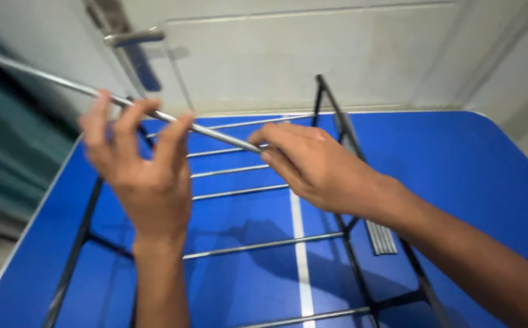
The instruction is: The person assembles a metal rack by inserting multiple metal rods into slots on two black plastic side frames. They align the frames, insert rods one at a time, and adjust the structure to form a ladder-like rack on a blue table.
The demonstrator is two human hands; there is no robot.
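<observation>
A long thin silver metal rod (pixel 51 80) slants from the upper left down to the middle of the view. My left hand (pixel 139 173) grips it with raised fingertips near its middle. My right hand (pixel 312 165) pinches its lower end. Both hands hover above a black metal rack frame (pixel 349 243) that lies on a blue table (pixel 470 164). Several silver rods cross the frame like rungs (pixel 239 192).
A small bundle of spare silver rods (pixel 382 238) lies on the table right of the frame's black side bar. A white line runs down the table's middle. Behind the table stands a white door with a metal lever handle (pixel 135 37).
</observation>
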